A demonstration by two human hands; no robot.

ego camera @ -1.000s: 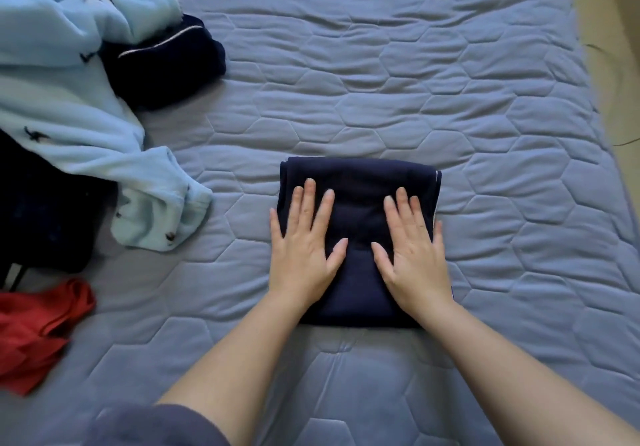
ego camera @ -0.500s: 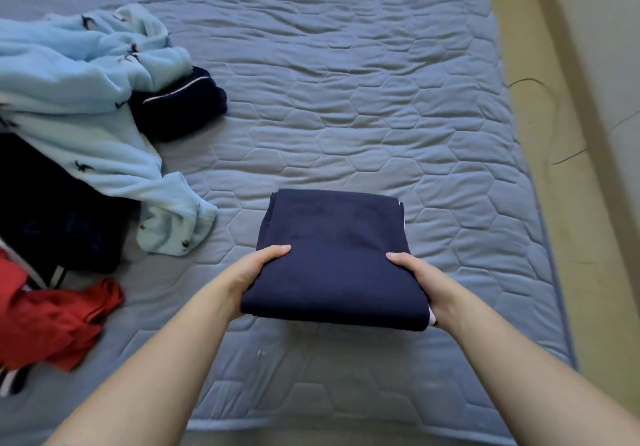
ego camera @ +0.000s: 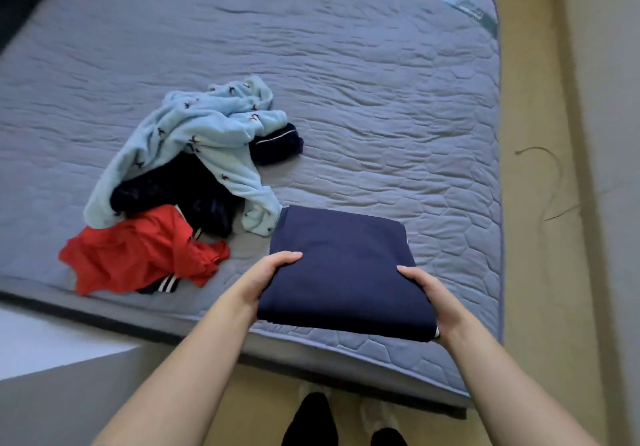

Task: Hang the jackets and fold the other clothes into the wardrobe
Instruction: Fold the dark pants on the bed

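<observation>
A folded navy garment (ego camera: 343,265) is lifted above the near edge of the bed. My left hand (ego camera: 273,269) grips its left side, thumb on top and fingers underneath. My right hand (ego camera: 427,293) grips its right side the same way. On the mattress to the left lies a loose pile: a light blue fleece garment (ego camera: 194,137), a red garment (ego camera: 138,251), dark clothes (ego camera: 194,192) between them and a small dark bundle with white piping (ego camera: 277,144). The wardrobe is out of view.
The grey-blue quilted mattress (ego camera: 381,99) fills most of the view, its near edge just below my hands. Beige floor runs along the right with a thin dark cable (ego camera: 554,182). My feet (ego camera: 346,418) stand at the bed's edge. A pale surface (ego camera: 41,345) sits bottom left.
My hands went from pressing flat on the folded navy garment to gripping its sides and lifting it off the bed. I have stood back, so the whole mattress and floor now show.
</observation>
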